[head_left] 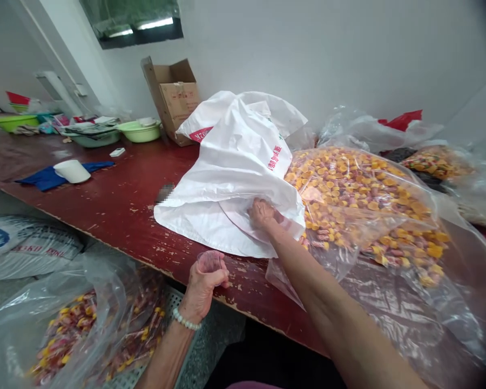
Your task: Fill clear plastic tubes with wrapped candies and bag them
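My left hand, with a beaded bracelet at the wrist, is closed around a small clear plastic cup in front of the table edge. The cup looks pinkish inside; its contents are not clear. My right hand reaches into the open mouth of a large white woven sack with red print. Its fingers are curled, and what they hold, if anything, is hidden. Right of the sack lies a big clear plastic bag full of small yellow-capped, pinkish pieces.
The red table has worn, chipped paint. Toward the back stand an open cardboard box and a pale green basin. A white roll rests on blue cloth at left. Below the edge is another bag of similar pieces.
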Action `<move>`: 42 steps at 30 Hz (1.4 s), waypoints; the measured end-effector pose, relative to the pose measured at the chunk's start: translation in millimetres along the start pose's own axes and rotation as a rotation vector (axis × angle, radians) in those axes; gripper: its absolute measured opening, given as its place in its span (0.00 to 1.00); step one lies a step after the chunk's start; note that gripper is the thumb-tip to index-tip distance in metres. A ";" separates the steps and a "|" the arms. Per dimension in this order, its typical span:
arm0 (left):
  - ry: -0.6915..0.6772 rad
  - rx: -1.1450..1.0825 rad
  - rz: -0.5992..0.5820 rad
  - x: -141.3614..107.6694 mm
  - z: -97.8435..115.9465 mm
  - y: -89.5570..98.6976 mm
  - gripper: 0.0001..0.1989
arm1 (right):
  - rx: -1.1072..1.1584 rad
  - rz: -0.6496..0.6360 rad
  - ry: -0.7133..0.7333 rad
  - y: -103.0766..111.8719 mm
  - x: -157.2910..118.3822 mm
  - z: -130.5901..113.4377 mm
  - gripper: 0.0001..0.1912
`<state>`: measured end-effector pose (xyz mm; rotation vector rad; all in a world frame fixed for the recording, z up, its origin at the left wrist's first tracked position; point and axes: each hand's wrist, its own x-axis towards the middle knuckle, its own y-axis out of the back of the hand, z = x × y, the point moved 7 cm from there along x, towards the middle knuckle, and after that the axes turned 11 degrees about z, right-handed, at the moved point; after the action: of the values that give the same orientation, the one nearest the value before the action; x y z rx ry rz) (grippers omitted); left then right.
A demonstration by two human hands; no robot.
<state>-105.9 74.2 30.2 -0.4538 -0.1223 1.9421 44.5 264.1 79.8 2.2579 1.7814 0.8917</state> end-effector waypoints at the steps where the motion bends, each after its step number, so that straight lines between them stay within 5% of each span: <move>1: 0.006 0.008 0.005 2.1 -0.4 2.7 0.16 | -0.085 -0.019 -0.019 -3.7 3.2 4.1 0.18; 7: -0.180 0.123 0.050 12.8 21.2 5.5 0.16 | -0.458 -0.138 0.067 11.1 -24.0 -9.1 0.15; 10: -0.284 0.282 -0.036 8.7 31.4 -11.0 0.17 | -0.313 -0.264 0.332 32.1 -82.1 -43.4 0.18; 13: -0.318 0.382 -0.226 -2.9 26.3 -37.4 0.13 | -0.055 -0.334 0.403 61.5 -137.1 -64.2 0.19; 18: -0.113 0.190 -0.446 -29.8 -7.6 -75.2 0.17 | -0.017 -0.259 0.222 104.5 -166.6 -44.8 0.18; 22: 0.184 -0.114 -0.605 -59.9 -35.5 -103.4 0.26 | 0.018 -0.223 0.292 134.3 -178.6 -36.6 0.11; 26: 0.345 -0.127 -0.668 -82.5 -56.0 -116.8 0.28 | 0.090 -0.207 0.263 161.4 -193.9 -30.5 0.11; 30: 0.330 0.007 -0.620 -83.4 -63.4 -111.6 0.24 | 0.071 -0.007 0.130 207.9 -180.1 8.5 0.13; 33: 0.297 0.054 -0.503 -76.1 -61.3 -102.5 0.22 | -0.346 0.210 -0.022 247.8 -145.7 66.5 0.14; 34: 0.287 0.062 -0.483 -75.5 -59.9 -101.2 0.22 | -0.542 0.192 -0.058 252.5 -132.4 85.3 0.15; 37: 0.276 0.097 -0.481 -80.2 -57.5 -103.0 0.22 | -0.679 0.141 -0.060 247.8 -95.0 120.9 0.13; 42: 0.259 0.188 -0.464 -86.1 -55.7 -107.7 0.23 | -0.739 0.059 -0.029 218.2 -68.8 130.9 0.15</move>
<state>37.2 33.6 32.3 -0.4968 0.1142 1.4124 288.0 169.3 45.2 1.8175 1.1007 1.2550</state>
